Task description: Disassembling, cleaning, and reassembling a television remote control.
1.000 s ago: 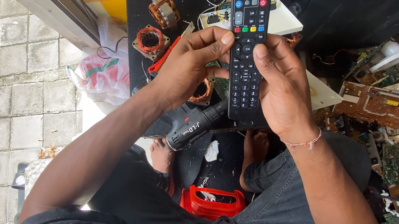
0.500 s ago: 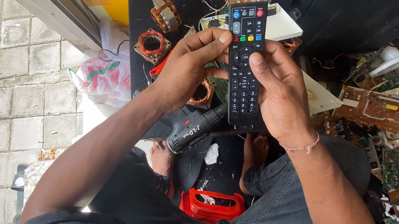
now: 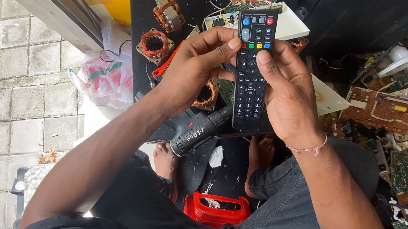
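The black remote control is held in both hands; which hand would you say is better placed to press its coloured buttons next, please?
Probably the left hand: its fingertip already rests beside the coloured buttons of the remote control, while the right hand cradles the body lower down.

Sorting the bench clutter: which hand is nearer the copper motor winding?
Left. The left hand is just right of the copper winding; the right hand lies farther, beyond the remote.

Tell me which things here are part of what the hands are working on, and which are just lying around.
In hand:
black remote control, gripped by left hand and right hand

Lying about:
cordless drill
copper motor windings
brown circuit board
green circuit boards
red plastic case
plastic bag
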